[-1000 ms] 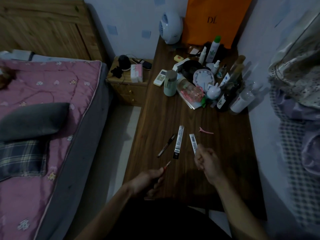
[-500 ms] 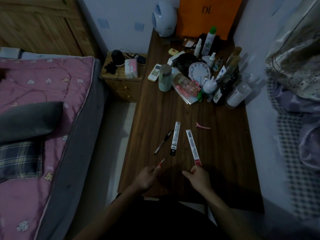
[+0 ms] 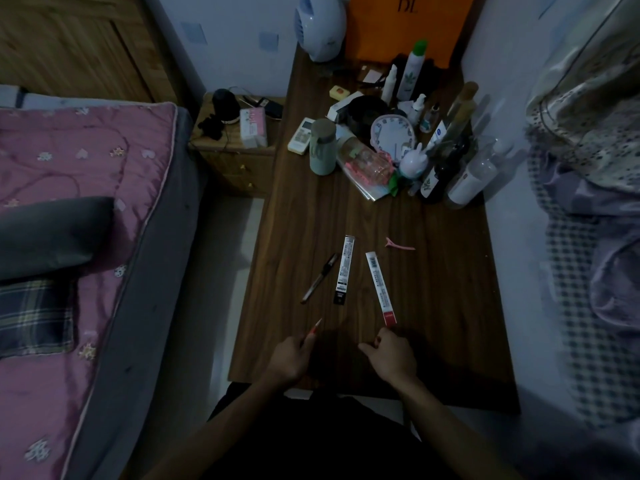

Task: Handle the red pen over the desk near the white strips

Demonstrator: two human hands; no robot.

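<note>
My right hand [image 3: 393, 355] has set the red-ended packet [image 3: 380, 289] down on the table [image 3: 450, 306], just right of the black-ended packet [image 3: 344, 270], fingertips pinching its near end. My left hand [image 3: 291, 356] grips the red refill [image 3: 313, 330].

A thin red pen refill [image 3: 314, 329] pokes up and right from the left hand, low in the frame's centre. Just right of it, a long white packet with a red end [image 3: 380, 289] lies flat on the wood, slanting toward upper left.
</note>
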